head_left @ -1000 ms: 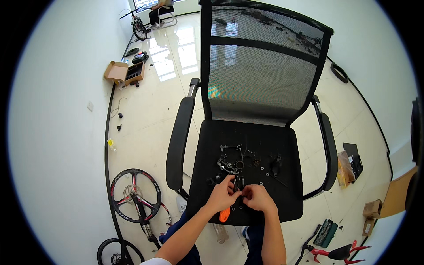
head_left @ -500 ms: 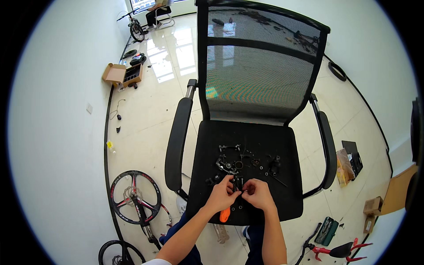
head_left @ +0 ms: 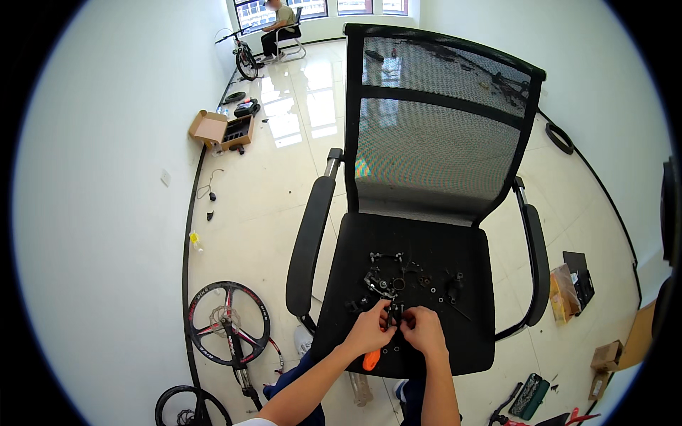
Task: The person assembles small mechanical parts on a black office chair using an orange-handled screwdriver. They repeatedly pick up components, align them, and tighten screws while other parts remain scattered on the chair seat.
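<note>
A black chair seat [head_left: 426,238] carries several loose metal bike parts. Over its front portion my left hand [head_left: 371,329] and my right hand [head_left: 425,332] work close together, fingers curled inward. Between them is a small dark metal part [head_left: 394,312], gripped by the left fingers. The right fingertips are pinched beside it; anything in them is hidden. An orange tool handle [head_left: 371,360] shows below my left hand, its other end out of sight. Beyond lie a silver-and-black mechanism [head_left: 379,284], a dark bracket [head_left: 386,256], a black part [head_left: 455,286] and a thin rod [head_left: 459,311].
Armrests [head_left: 310,245] and a mesh backrest [head_left: 440,149] bound the seat. On the floor are a spoked wheel [head_left: 229,323], an opened cardboard box [head_left: 238,133], a green case [head_left: 529,396] and a tyre [head_left: 559,138]. Someone sits at the far window [head_left: 284,21].
The view has tilted upward, so the chair and hands appear lower and further right, and the seated person shows more fully. Both hands stay together around the dark part.
</note>
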{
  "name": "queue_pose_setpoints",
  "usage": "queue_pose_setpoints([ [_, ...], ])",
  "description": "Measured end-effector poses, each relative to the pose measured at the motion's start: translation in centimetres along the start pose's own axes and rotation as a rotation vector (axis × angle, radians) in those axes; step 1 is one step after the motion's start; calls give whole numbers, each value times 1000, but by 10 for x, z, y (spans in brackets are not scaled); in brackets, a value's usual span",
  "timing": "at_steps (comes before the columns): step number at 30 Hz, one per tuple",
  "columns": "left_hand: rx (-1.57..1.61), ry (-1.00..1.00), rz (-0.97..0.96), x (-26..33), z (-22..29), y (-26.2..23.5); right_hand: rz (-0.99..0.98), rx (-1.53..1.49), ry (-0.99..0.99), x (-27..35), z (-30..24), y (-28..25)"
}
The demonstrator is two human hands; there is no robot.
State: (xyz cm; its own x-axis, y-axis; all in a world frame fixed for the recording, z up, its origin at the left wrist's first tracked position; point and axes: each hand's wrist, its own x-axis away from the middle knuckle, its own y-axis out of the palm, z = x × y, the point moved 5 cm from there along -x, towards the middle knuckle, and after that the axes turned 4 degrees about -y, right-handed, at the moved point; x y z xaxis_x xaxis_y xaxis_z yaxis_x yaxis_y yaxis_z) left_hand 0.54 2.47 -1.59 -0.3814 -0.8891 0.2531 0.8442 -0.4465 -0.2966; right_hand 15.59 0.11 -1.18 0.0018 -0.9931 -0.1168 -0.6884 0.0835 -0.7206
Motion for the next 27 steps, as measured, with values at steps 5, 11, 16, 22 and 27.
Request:
queue_pose_setpoints([
  [5, -10, -10, 9, -1, -2, 1, -20, -34, 59, 0, 1, 1],
  [11, -19, -28, 0, -1, 2, -1, -35, -108, 68, -2, -2, -5],
  [16, 10, -4, 16, -2, -4, -4, -87, -261, 153, -6, -6, -1],
  [22, 52, -30, -5, -1, 3, -5, -80, -333, 160, -3, 2, -1],
  [27, 128, -21, -4, -2, -3, -6, -98, -465, 159, -1, 1, 2],
])
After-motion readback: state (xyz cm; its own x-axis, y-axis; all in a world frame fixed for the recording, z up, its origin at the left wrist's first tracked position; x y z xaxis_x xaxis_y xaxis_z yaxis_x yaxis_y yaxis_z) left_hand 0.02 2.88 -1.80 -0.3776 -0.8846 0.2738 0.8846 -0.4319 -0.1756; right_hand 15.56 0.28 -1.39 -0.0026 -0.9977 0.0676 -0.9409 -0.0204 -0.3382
